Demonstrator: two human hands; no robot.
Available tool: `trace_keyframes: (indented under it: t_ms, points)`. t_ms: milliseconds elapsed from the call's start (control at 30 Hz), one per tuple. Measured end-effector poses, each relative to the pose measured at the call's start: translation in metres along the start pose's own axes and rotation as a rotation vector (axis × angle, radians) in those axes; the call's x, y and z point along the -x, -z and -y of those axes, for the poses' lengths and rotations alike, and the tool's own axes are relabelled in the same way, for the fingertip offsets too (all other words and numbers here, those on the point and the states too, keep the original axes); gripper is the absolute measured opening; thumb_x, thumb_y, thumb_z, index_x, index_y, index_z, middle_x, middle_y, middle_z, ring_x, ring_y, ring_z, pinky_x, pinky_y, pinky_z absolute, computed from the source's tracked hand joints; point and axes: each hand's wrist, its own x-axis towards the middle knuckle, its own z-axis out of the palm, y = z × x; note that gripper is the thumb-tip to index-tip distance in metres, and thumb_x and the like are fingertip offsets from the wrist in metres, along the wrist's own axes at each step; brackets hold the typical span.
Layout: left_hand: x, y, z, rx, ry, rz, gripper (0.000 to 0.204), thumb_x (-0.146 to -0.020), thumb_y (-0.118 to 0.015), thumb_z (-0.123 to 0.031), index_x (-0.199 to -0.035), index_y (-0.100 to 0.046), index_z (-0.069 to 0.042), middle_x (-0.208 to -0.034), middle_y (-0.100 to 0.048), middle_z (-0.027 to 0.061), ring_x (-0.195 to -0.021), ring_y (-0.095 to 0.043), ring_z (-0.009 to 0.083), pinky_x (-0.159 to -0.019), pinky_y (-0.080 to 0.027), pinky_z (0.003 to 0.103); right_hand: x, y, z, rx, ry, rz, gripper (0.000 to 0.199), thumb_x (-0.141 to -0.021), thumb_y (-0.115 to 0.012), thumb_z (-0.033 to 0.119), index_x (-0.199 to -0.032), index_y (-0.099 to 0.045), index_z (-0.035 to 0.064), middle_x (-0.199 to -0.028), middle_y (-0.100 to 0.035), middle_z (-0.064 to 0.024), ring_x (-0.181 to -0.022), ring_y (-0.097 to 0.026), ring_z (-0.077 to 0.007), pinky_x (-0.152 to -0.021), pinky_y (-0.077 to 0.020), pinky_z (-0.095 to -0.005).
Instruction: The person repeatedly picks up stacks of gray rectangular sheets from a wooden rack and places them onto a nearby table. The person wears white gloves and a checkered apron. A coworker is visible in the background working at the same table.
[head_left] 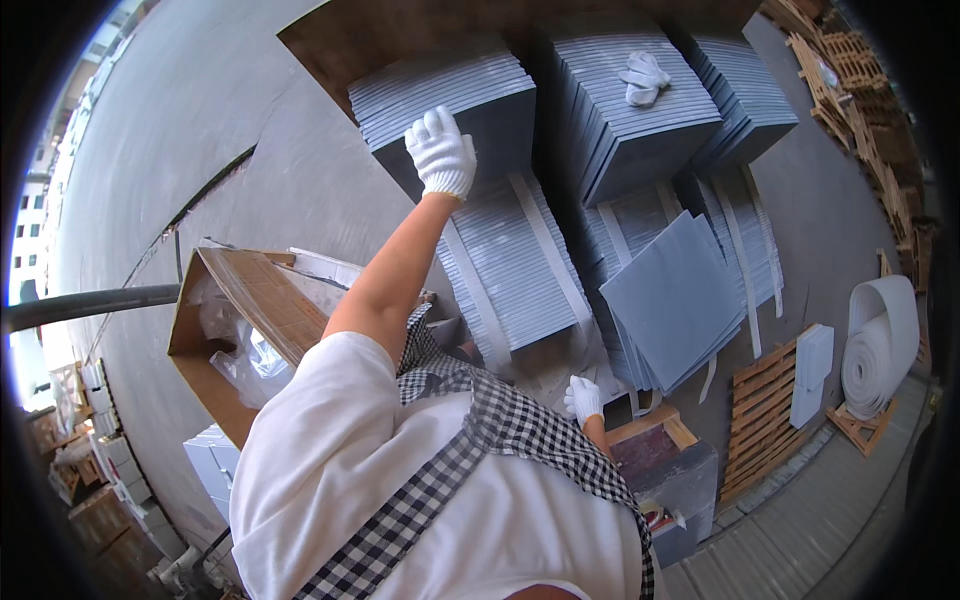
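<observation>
My left hand (pixel 440 155), in a white knitted glove, reaches forward to the near edge of a stack of thin grey panels (pixel 440 85). Its fingers lie stretched against the panel edges, and I see no panel lifted. Lower and to the right, my right hand (pixel 583 398), gloved too, hangs near my body with fingers loosely apart and nothing visible in them. Close beyond it lean several loose grey panels (pixel 675 300), fanned out against other stacks. Below the left stack sits a strapped stack of panels (pixel 515 265) with pale bands round it.
White gloves (pixel 645 78) lie on the middle stack (pixel 640 120); another stack (pixel 745 90) stands right of it. An open cardboard box (pixel 215 345) with clear plastic is at left. Wooden pallets (pixel 760 415), a white foam roll (pixel 868 360) and a grey bin (pixel 680 490) stand at right.
</observation>
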Motion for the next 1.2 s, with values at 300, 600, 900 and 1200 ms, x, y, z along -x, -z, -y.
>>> trace_keyframes:
  t_ms: [300, 600, 900, 1200]
  points:
    - [-0.004, -0.011, 0.005, -0.174, -0.041, 0.118, 0.066, -0.082, -0.074, -0.029, -0.134, -0.054, 0.006, -0.117, -0.058, 0.0175, -0.11, -0.055, 0.0351, -0.1, -0.04, 0.051, 0.003, -0.001, -0.026, -0.146, -0.096, 0.019, 0.02, -0.103, -0.06, 0.03, -0.103, -0.062, 0.0106, -0.069, -0.053, 0.0009, -0.049, -0.048, -0.0118, -0.039, -0.0342, -0.0292]
    - [-0.012, 0.004, -0.001, -0.191, -0.036, 0.234, 0.044, -0.084, -0.068, -0.028, -0.116, -0.063, 0.001, -0.11, -0.062, 0.0164, -0.104, -0.059, 0.0333, -0.092, -0.044, 0.048, 0.005, 0.012, -0.045, -0.02, -0.05, -0.052, 0.028, -0.1, -0.058, 0.033, -0.096, -0.066, 0.0068, -0.07, -0.058, -0.0023, -0.051, -0.054, -0.0145, -0.043, -0.0395, -0.0333]
    - [0.006, 0.04, -0.01, -0.081, -0.214, 0.277, 0.032, -0.08, -0.076, -0.037, -0.095, -0.067, -0.009, -0.095, -0.067, 0.0122, -0.091, -0.065, 0.0331, -0.075, -0.052, 0.049, 0.003, 0.009, -0.027, -0.054, 0.008, -0.069, 0.023, -0.102, -0.061, 0.033, -0.103, -0.063, 0.01, -0.072, -0.056, 0.0003, -0.052, -0.052, -0.0115, -0.041, -0.0379, -0.0299]
    - [0.045, 0.03, -0.012, 0.077, -0.404, 0.821, 0.034, -0.09, -0.063, -0.039, -0.093, -0.075, -0.007, -0.093, -0.073, 0.02, -0.09, -0.07, 0.0407, -0.079, -0.056, 0.05, 0.021, 0.019, -0.042, -0.029, 0.159, -0.24, 0.042, -0.099, -0.057, 0.043, -0.103, -0.072, 0.004, -0.078, -0.07, -0.0099, -0.06, -0.065, -0.0223, -0.054, -0.0499, -0.0392]
